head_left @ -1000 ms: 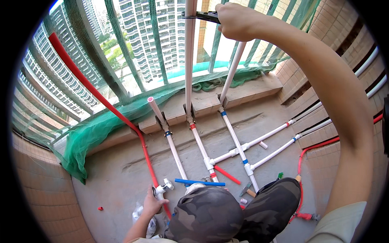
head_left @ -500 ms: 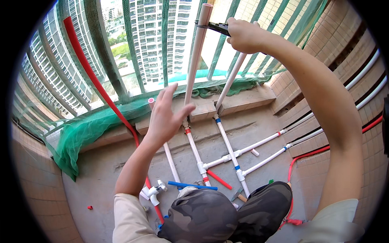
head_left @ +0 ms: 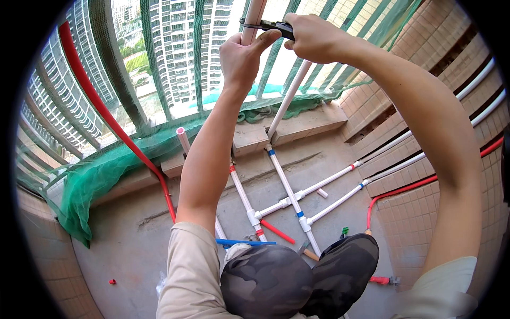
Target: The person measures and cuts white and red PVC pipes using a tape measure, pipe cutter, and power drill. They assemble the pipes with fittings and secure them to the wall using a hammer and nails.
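Observation:
Overhead, a pale upright pipe [head_left: 256,11] rises in front of the railing. My left hand [head_left: 240,63] is closed round it just below the cutter, the thumb pointing right. A black pipe cutter [head_left: 276,26] has its jaw around the pipe, with its handles in my closed right hand [head_left: 319,38]. Whether the blade has bitten into the pipe cannot be made out. A second upright pipe [head_left: 287,101] stands to the right, below my right hand. Left of my left forearm is a shorter open-ended pipe [head_left: 182,139].
White pipes [head_left: 243,194] with tee joints run over the concrete floor [head_left: 138,250]. Around them lie a blue pipe [head_left: 249,242], a red pipe [head_left: 277,232] and a hammer [head_left: 311,254]. Green netting [head_left: 79,202] drapes the railing; a long red pipe [head_left: 106,111] leans left.
My left hand has moved up and closed round the upright pipe under the cutter. My right hand has kept the cutter on the pipe. The view has shifted slightly.

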`<state>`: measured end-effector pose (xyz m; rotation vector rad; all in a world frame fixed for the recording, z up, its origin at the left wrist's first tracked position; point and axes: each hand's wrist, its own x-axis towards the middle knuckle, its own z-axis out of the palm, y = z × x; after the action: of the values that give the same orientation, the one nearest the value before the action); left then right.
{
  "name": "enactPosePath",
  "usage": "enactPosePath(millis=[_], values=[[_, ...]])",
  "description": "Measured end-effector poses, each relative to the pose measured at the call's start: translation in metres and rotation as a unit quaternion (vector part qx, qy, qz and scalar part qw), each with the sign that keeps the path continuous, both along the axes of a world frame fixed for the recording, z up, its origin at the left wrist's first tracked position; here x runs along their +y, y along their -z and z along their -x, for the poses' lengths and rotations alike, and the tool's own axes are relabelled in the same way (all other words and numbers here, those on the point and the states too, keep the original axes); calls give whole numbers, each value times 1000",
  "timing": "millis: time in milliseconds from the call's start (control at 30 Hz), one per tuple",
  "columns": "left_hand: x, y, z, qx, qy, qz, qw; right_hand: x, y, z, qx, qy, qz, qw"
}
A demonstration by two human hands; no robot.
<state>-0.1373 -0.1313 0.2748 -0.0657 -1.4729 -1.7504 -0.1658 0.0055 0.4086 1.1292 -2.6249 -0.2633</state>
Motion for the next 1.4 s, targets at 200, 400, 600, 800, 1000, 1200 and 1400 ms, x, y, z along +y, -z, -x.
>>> enactPosePath(millis=[200, 400, 600, 800, 1000, 1200, 1400], values=[[-2, 6, 7, -10, -57, 29, 998, 1, 4, 2, 45, 7, -2, 999], [1, 2, -5, -16, -64, 12, 998, 5, 7, -1, 107, -11, -17, 994], [-24, -15, -19, 34, -205, 79, 975, -2, 10, -25, 123, 73, 12, 990], [-48, -107, -40, -122, 13, 219, 968, -8, -12, -43, 17, 94, 16, 995], [-62, -115, -28, -152, 36, 199, 967, -9, -8, -36, 41, 90, 29, 995], [-51, -106, -23, -130, -2, 227, 965, -20, -6, -45, 53, 188, -81, 977], [-108, -94, -2, -125, -13, 274, 953, -7, -12, -53, 77, 67, -63, 993]])
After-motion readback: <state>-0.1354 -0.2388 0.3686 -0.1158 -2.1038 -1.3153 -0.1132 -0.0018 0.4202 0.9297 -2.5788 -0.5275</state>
